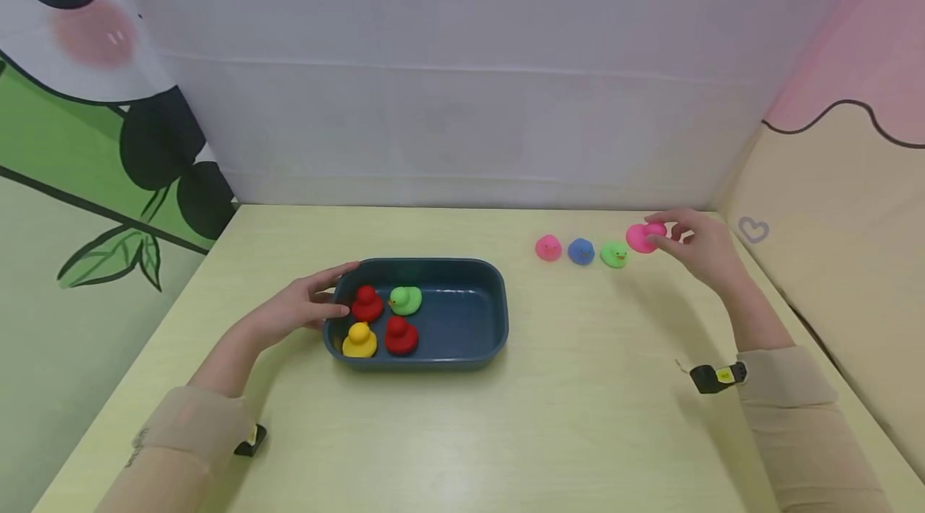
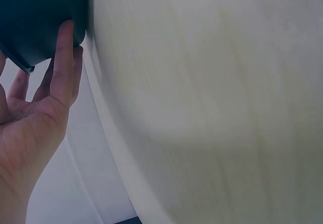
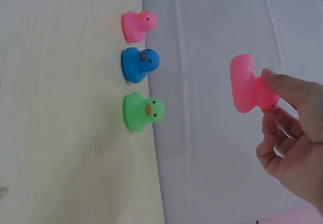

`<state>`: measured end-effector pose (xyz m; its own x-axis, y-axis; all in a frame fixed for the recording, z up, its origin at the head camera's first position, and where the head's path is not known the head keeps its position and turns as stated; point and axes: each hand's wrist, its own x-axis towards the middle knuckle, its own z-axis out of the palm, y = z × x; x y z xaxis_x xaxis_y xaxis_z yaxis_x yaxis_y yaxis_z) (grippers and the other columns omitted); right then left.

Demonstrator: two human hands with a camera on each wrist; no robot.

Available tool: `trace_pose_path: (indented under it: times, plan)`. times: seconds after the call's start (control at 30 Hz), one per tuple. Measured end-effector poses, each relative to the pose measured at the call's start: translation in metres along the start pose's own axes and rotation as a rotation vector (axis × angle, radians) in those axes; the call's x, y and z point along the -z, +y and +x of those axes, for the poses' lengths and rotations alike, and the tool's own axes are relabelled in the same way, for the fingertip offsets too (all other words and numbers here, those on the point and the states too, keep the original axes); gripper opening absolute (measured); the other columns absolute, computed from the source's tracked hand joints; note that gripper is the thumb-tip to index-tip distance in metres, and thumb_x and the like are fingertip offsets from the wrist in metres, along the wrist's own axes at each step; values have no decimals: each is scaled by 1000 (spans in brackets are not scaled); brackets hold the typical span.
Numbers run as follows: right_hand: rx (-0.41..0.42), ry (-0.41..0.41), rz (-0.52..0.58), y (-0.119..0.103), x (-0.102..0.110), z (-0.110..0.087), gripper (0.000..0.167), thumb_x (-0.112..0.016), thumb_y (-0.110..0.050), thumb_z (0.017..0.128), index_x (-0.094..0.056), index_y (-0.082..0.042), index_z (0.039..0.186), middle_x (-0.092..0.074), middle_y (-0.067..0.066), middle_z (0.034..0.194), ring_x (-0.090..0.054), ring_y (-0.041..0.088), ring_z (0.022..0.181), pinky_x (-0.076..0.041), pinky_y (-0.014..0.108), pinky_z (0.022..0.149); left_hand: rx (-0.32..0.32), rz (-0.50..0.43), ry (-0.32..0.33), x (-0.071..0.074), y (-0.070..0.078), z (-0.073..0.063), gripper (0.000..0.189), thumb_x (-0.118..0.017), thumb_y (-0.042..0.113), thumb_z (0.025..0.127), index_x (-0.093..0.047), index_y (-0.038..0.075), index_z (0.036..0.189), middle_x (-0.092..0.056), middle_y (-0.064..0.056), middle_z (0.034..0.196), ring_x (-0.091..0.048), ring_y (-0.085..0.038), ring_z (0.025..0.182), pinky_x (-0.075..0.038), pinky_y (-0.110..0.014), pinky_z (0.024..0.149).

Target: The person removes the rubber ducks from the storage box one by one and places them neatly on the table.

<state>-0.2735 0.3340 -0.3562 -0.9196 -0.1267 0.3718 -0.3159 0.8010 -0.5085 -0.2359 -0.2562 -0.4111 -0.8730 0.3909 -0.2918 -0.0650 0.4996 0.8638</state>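
The right hand (image 1: 697,248) pinches a bright pink duck (image 3: 243,85) by its head, with the thumb on one side and a finger on the other. The duck is up in the air, off the table (image 1: 549,417), at the right end of a row. Holding it by the head looks easy — it is small and round, and the wide bottom hangs free. The other fingers of that hand curl loosely.

The row is another pink duck (image 1: 548,248), a blue duck (image 1: 581,251) and a green duck (image 1: 614,254), side by side near the back edge. They stand on their flat bottoms, likely so they do not tip.

The left hand (image 1: 289,308) holds the left end of the blue tray (image 1: 462,364), thumb at the rim and fingers on the outside, perhaps so it cannot slide. Inside, at that end, sit two red ducks (image 1: 401,338), a yellow duck (image 1: 360,343) and a lime duck (image 1: 405,301).

In the right wrist view, the held duck's flat bottom faces the table. Its body's long way runs along the row — its beak seems to point right, away from the others, but fingers hide part of the face.
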Motion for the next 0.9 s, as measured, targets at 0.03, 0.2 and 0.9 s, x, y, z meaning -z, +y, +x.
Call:
trace_pose_path:
  times: [0.03,0.2,0.9]
  plan:
    - [-9,8,1,4,0,0,30,-75,-21,82,-69,-10,109,-59,5,85,-48,7,73,-38,22,51,0,-1,0,0,0,0,68,-63,27,90,-27,36,148,-23,-15,153,-34,-43,133,-53,-43,86]
    - [-58,21,20,19,-1,1,31,-73,-21,84,-68,-8,111,-61,8,95,-47,5,70,-39,23,50,1,0,-3,0,0,-1,68,-63,28,90,-27,35,148,-23,-15,153,-34,-43,133,-53,-43,86]
    - [-260,-76,14,75,-32,-4,41,-62,-30,91,-60,-4,123,-55,18,107,-43,22,83,-38,24,53,5,21,6,-1,1,0,69,-63,28,90,-26,36,148,-22,-15,154,-34,-44,133,-53,-44,87]
